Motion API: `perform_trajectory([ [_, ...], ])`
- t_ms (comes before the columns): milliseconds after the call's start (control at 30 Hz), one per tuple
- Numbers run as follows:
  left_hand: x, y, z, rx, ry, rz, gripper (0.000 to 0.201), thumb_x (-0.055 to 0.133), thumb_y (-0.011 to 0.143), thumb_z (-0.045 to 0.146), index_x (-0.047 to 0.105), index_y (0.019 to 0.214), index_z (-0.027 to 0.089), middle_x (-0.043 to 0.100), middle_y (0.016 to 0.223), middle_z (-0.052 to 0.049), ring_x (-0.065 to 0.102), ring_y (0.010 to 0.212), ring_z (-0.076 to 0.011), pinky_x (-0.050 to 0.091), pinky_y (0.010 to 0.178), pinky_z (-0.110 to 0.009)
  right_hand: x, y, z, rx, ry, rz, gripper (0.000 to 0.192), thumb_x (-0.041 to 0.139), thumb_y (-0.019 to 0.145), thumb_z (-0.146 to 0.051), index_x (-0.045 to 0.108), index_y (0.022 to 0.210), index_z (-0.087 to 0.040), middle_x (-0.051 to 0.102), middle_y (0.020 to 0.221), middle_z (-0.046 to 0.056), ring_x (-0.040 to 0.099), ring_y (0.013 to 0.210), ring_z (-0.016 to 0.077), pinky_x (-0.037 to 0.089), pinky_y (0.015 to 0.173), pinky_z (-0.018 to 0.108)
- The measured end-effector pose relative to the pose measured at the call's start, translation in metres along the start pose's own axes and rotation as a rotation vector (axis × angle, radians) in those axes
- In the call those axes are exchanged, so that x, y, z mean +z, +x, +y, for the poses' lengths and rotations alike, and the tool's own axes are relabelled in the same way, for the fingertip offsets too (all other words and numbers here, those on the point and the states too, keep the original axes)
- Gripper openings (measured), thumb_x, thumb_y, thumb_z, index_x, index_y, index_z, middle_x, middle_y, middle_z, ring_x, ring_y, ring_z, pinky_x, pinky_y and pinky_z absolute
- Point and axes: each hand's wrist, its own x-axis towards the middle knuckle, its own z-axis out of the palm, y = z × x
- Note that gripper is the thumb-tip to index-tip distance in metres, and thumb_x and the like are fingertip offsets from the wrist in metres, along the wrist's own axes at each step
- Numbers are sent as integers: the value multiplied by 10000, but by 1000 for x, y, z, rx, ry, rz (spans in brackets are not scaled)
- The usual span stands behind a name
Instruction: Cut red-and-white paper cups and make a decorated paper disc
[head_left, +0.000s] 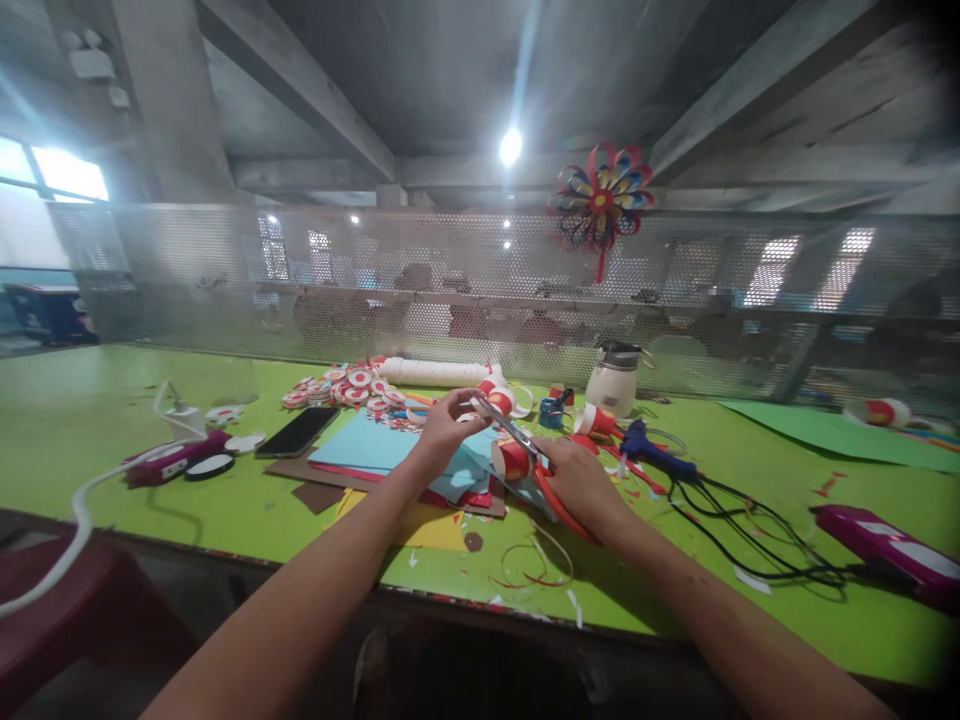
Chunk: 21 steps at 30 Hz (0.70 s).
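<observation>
The right hand [581, 480] is closed around the red handles of the scissors [517, 432], whose blades run up and left toward the left hand [448, 420]. A red paper cup [512, 459] lies just beside the blades, on its side, above the coloured paper sheets [375, 445]. The left hand's fingers pinch a small piece at the blade tips.

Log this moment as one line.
left hand: holds paper piece | right hand: scissors, blades at piece | red paper cup between hands | green table
</observation>
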Motion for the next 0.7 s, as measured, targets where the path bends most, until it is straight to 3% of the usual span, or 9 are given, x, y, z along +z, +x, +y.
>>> perform_trajectory([
  [700, -1, 1, -4, 1, 36, 30, 462, 786, 583, 242, 617, 1003, 150, 680, 955, -92, 624, 911, -232, 480, 804, -374, -2, -2, -2, 24, -21, 2, 356, 468, 866, -198, 610, 1192, -194, 679, 1012, 107, 605, 921, 235, 401, 793, 284],
])
